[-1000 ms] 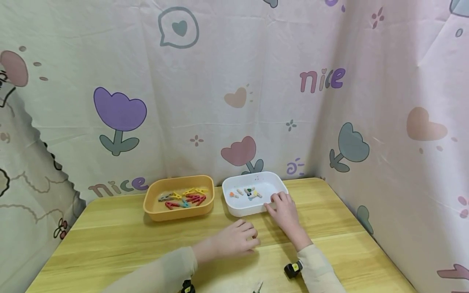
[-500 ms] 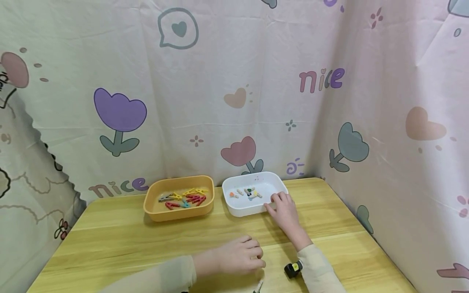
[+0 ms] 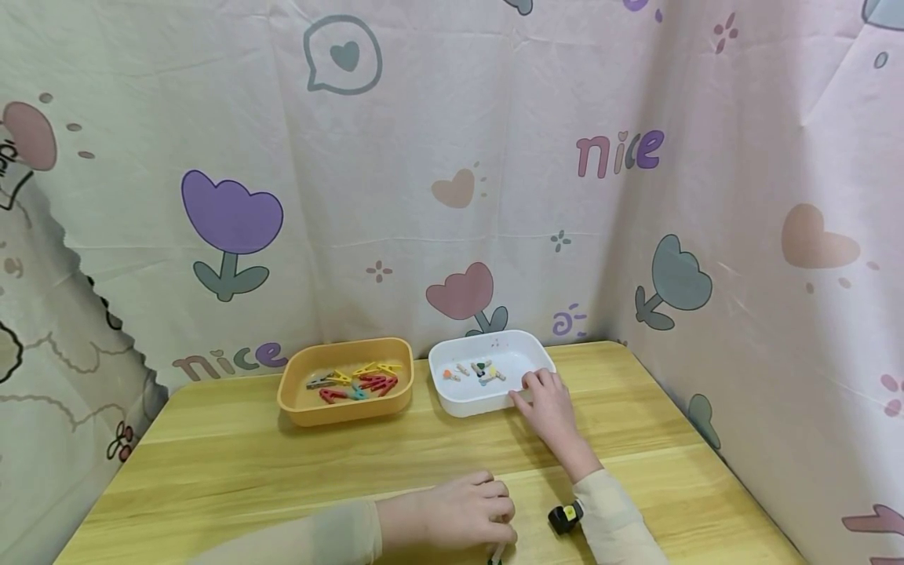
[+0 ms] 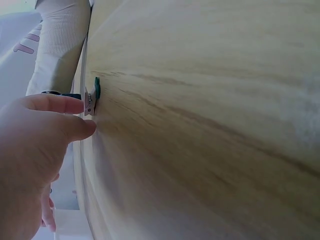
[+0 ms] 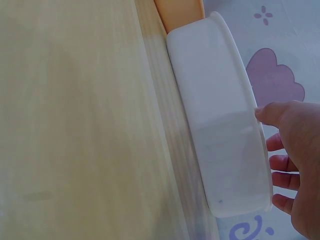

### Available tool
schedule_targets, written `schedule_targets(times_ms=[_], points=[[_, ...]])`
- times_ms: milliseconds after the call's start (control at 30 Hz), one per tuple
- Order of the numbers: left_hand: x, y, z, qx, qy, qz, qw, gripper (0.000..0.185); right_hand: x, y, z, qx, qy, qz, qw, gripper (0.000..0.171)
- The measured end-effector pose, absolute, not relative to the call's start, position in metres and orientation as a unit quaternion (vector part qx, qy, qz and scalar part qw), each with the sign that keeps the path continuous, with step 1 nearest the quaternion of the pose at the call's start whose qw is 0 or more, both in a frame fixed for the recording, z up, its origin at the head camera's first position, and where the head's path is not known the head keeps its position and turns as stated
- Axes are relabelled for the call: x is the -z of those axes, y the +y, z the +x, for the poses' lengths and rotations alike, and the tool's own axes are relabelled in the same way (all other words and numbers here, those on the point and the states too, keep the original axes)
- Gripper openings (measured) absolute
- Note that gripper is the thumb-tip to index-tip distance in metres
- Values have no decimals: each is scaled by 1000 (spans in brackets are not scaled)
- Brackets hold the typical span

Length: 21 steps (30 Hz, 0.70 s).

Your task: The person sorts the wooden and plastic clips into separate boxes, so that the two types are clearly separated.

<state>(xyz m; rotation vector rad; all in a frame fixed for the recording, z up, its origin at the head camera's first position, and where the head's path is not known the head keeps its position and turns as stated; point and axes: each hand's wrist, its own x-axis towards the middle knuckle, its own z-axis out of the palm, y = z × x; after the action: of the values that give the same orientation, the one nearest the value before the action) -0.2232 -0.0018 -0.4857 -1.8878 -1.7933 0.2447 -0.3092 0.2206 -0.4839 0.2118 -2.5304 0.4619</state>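
Already the person's left hand [image 3: 455, 514] pinches a small green-and-white clip [image 4: 93, 94] at the near edge of the light wooden bench [image 3: 247, 463], while the right hand [image 3: 547, 408], fingers curled, grips the white plastic tray [image 3: 487, 404]'s rim. Judging by this, the clip is picked up but not yet placed in either tray.

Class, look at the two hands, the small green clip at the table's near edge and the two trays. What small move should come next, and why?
Probably lift the clip: the left hand pinches it at the table edge, while the right hand holds the white tray, whose small pieces look unlike the pegs in the orange tray.
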Motion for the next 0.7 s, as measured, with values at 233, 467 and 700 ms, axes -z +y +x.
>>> schedule_targets(times_ms=[233, 467, 700], points=[[485, -2, -223, -87, -664, -695, 262, 15, 484, 221, -309, -173, -940, 83, 281, 27], [487, -3, -223, -94, -674, -684, 264, 14, 485, 221, -309, -170, -942, 78, 279, 26], [492, -6, -226, -80, -673, -682, 273, 17, 485, 221, -310, -171, -943, 77, 276, 26]])
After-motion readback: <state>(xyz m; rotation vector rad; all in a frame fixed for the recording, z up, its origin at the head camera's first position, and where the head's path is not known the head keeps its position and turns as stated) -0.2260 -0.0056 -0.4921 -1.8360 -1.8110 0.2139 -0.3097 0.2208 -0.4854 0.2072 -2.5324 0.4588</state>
